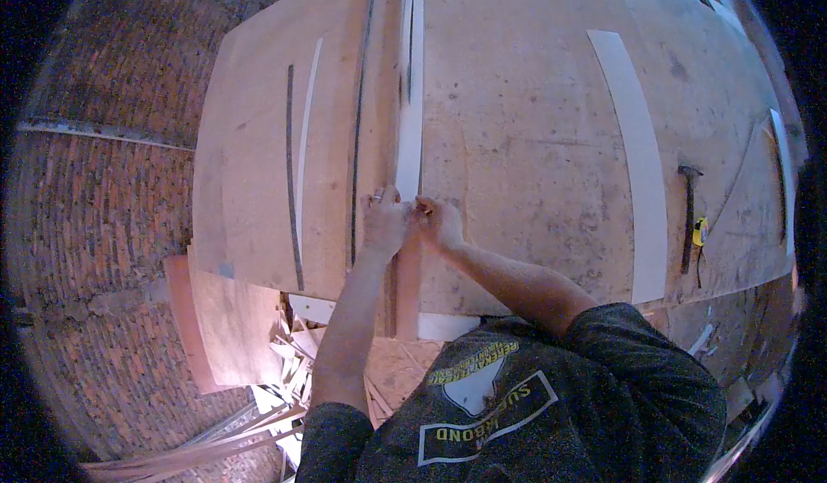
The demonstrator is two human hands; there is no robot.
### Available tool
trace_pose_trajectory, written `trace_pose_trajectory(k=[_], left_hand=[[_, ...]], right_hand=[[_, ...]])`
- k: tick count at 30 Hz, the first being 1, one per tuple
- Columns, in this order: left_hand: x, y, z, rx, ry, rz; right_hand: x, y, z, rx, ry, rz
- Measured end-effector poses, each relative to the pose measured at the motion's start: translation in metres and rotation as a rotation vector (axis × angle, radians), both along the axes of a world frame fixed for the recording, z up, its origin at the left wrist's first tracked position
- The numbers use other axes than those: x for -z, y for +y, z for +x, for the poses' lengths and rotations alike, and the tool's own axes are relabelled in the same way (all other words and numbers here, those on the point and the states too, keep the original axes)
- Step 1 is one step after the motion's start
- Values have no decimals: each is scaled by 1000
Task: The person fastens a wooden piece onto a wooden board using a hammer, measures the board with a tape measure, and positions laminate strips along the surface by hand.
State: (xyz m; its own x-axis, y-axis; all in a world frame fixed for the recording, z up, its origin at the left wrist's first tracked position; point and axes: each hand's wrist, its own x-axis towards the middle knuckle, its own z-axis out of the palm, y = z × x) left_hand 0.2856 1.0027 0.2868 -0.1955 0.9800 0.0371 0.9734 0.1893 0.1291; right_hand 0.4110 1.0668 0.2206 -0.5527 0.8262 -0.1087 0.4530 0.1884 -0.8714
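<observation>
Both hands meet at the near end of a long white strip [412, 151] that lies along a wooden rail [389, 121] in the middle of the table. My left hand [385, 222] has its fingers bent at the strip's left edge; what they hold, if anything, is hidden. Close against it on the right, my right hand [438, 221] is closed, with fingertips pinched together near the strip's end. Anything between them is too small to make out. A thin dark strip [360, 104] runs along the rail's left side.
Left on the wooden table [525, 95] lie a dark strip [294, 164] and a thin white strip [307, 121]. To the right are a wide white strip [637, 155], a hammer [687, 216] and a yellow tape measure [699, 231]. Wood scraps [295, 367] lie below the near edge.
</observation>
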Motion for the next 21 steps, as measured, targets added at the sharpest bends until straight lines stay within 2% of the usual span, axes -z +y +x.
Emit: trace_pose_trajectory(k=[2,5,8,11,14,15,18,21], left_hand=[[-5,-5,3,-3,-39,47],[-14,-23,9,-235,-115,23],[-13,-65,10,-327,-115,185],[-10,-117,21,-432,-60,322],[-15,-169,39,-522,-22,228],[-13,-184,44,-522,22,204],[1,-225,69,-738,-392,412],[19,-269,87,-639,-129,212]], right_hand=[[8,5,-7,48,50,-74],[15,18,-15,125,91,-71],[32,35,-25,83,6,-43],[46,48,-35,113,120,-64],[41,61,-41,125,112,86],[37,66,-42,124,105,45],[23,80,-47,132,82,-21],[19,93,-57,155,27,-19]])
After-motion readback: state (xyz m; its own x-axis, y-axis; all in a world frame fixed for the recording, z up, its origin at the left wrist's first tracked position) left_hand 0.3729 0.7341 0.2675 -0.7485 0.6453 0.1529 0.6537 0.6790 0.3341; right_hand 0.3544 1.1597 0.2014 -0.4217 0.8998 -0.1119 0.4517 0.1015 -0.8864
